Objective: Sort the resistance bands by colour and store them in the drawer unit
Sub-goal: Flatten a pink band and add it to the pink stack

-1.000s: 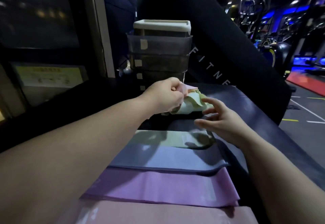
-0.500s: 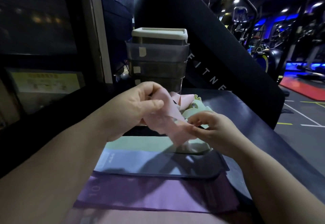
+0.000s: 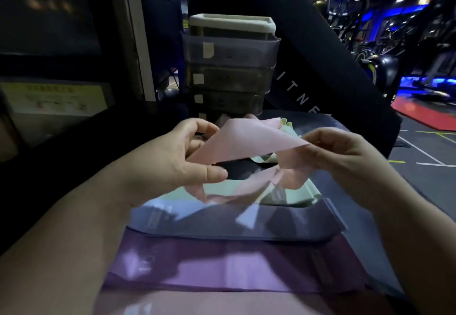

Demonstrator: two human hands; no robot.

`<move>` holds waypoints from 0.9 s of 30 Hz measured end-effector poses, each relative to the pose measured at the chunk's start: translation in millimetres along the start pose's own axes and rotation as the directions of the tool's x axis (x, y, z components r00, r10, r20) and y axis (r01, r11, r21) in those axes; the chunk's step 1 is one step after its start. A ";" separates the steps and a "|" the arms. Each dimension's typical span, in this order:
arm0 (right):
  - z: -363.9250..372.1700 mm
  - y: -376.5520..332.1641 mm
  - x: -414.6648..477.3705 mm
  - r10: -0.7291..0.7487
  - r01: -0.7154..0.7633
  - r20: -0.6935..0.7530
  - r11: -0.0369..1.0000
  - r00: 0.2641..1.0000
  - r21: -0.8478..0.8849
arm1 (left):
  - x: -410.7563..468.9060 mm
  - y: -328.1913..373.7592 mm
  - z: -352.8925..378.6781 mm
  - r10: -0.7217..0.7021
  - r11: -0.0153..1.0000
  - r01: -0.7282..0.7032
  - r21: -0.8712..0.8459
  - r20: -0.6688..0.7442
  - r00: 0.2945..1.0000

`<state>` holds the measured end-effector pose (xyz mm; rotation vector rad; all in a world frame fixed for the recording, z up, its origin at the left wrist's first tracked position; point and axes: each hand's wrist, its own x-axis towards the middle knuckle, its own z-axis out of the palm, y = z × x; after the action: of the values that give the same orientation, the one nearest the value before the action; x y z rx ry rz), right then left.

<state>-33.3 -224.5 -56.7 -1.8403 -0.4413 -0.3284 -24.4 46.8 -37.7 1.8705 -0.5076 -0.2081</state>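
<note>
Pink resistance band [image 3: 246, 139] hangs in the air between a person's two bare hands, just in front of the drawer unit [image 3: 229, 67] and about level with its base. The left hand [image 3: 177, 159] grips one end, thumb and curled fingers closed round the material, while the right hand [image 3: 345, 156] pinches the opposite corner between thumb and fingertips. The band's upper edge runs taut from hand to hand; its lower part droops twisted beneath them and is blurred. The drawer unit, a stack of smoky translucent drawers under a cream top, stands upright at the far end of a dark padded bench [image 3: 370, 191], each drawer front carrying a small pale label on its left side. Just before the unit's base, behind the held band and partly hidden by it, lies a crumpled pale green band [image 3: 287, 127]. Four more bands lie flat across the bench in a row leading away from the unit: a pale green band [image 3: 296, 196] nearest it, then a blue-grey band [image 3: 246, 225], a purple band [image 3: 234, 270] and, farthest from the unit, a second pink band [image 3: 222, 302]. Behind the unit a black pad [image 3: 320, 67] with white letters slants upward, and well off to the unit's right exercise machines [image 3: 375, 62] stand under blue light.
</note>
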 end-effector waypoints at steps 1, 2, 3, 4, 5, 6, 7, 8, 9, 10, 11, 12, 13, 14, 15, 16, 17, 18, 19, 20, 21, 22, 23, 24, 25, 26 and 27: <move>-1.5 -1.1 -0.4 0.001 -0.001 -0.001 0.998 1.000 0.056 | -0.4 -0.6 -2.1 -0.004 0.999 0.004 0.033 0.001 1.000; -2.7 -1.8 -0.6 0.004 -0.004 -0.002 0.995 1.000 0.103 | -0.9 -0.9 -3.2 -0.010 0.998 0.010 0.061 -0.006 1.000; -4.4 -2.4 -0.7 0.012 -0.012 0.000 0.992 1.000 0.129 | -1.0 -1.6 -4.2 -0.020 0.996 0.022 0.084 -0.019 1.000; -6.1 -2.3 -0.4 0.021 -0.021 -0.002 0.989 1.000 0.144 | -0.9 -2.4 -4.4 -0.028 0.994 0.031 0.102 -0.031 0.999; -7.1 -3.1 -0.8 0.035 -0.034 -0.006 0.987 0.999 0.154 | -0.2 -3.4 -4.5 -0.033 0.992 0.039 0.121 -0.049 0.998; -8.2 -2.5 -0.7 0.051 -0.049 -0.008 0.985 0.999 0.166 | 0.5 -4.4 -4.6 -0.038 0.989 0.047 0.142 -0.065 0.997; -8.4 -2.9 -1.0 0.070 -0.067 -0.012 0.981 0.997 0.181 | 1.0 -6.2 -4.7 -0.042 0.985 0.054 0.164 -0.077 0.996; -8.2 -3.2 -1.1 0.090 -0.085 -0.019 0.978 0.996 0.192 | 1.6 -8.4 -4.6 -0.042 0.978 0.059 0.200 -0.085 0.995; -6.2 -6.5 -2.1 0.114 -0.106 -0.029 0.974 0.993 0.199 | 2.0 -10.0 -4.5 -0.041 0.965 0.062 0.255 -0.088 0.995; -4.9 -8.2 -2.4 0.136 -0.124 -0.044 0.971 0.990 0.203 | 1.9 -11.1 -4.5 -0.042 0.947 0.068 0.315 -0.089 0.995; -4.5 -9.6 -2.7 0.162 -0.145 -0.064 0.966 0.985 0.213 | 1.9 -12.0 -4.8 -0.046 0.930 0.075 0.360 -0.089 0.995; -4.2 -10.8 -3.3 0.189 -0.165 -0.084 0.958 0.978 0.234 | 2.0 -13.3 -5.7 -0.056 0.919 0.084 0.385 -0.085 0.995; -4.5 -13.6 -4.2 0.214 -0.182 -0.105 0.950 0.971 0.253 | 2.1 -14.1 -6.7 -0.063 0.911 0.088 0.404 -0.073 0.995; -6.3 -14.3 -4.6 0.224 -0.184 -0.129 0.947 0.966 0.265 | 2.1 -14.6 -7.5 -0.067 0.902 0.085 0.424 -0.058 0.996; -8.5 -15.4 -5.3 0.233 -0.187 -0.152 0.945 0.960 0.270 | 1.6 -15.2 -7.9 -0.070 0.892 0.082 0.444 -0.043 0.997; -11.2 -15.5 -5.4 0.234 -0.183 -0.162 0.942 0.959 0.281 | 1.9 -16.5 -7.9 -0.072 0.886 0.080 0.456 -0.035 0.997; -12.3 -17.9 -6.1 0.234 -0.179 -0.164 0.938 0.958 0.296 | 2.7 -18.3 -7.9 -0.071 0.886 0.078 0.457 -0.032 0.997; -14.7 -16.9 -6.0 0.227 -0.167 -0.161 0.933 0.960 0.319 | 3.6 -20.1 -8.1 -0.067 0.891 0.075 0.448 -0.033 0.997; -16.0 -17.0 -6.3 0.230 -0.165 -0.164 0.927 0.959 0.336 | 3.9 -20.7 -8.3 -0.064 0.904 0.070 0.422 -0.029 0.998; -17.6 -15.6 -5.7 0.227 -0.160 -0.164 0.925 0.960 0.344 | 4.2 -21.2 -8.8 -0.065 0.926 0.066 0.372 -0.015 0.998; -17.2 -16.9 -5.8 0.225 -0.156 -0.167 0.924 0.960 0.349 | 4.6 -20.9 -9.2 -0.065 0.950 0.060 0.305 0.008 0.998; -18.4 -15.4 -5.0 0.217 -0.148 -0.160 0.922 0.963 0.359 | 4.6 -20.2 -10.0 -0.060 0.969 0.050 0.243 0.031 0.998; -19.0 -15.3 -4.4 0.213 -0.144 -0.151 0.918 0.965 0.370 | 4.3 -18.3 -10.6 -0.046 0.980 0.036 0.193 0.051 0.998; -21.7 -12.8 -3.6 0.201 -0.133 -0.140 0.912 0.969 0.389 | 4.0 -16.8 -11.8 -0.027 0.988 0.016 0.152 0.068 0.997; -23.1 -13.5 -3.4 0.190 -0.125 -0.128 0.908 0.973 0.400 | 3.3 -15.0 -12.3 -0.007 0.993 -0.002 0.120 0.077 0.997; -25.4 -13.9 -3.9 0.178 -0.121 -0.117 0.916 0.977 0.382 | 2.2 -12.8 -12.5 0.011 0.995 -0.018 0.096 0.078 0.997; -28.0 -12.9 -4.4 0.167 -0.120 -0.119 0.936 0.979 0.332 | 1.0 -10.9 -13.0 0.021 0.997 -0.026 0.079 0.072 0.997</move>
<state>-43.2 -248.3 -39.1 -1.5062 -0.2405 -0.2699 -15.9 60.4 -43.1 1.9390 -0.5938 -0.2424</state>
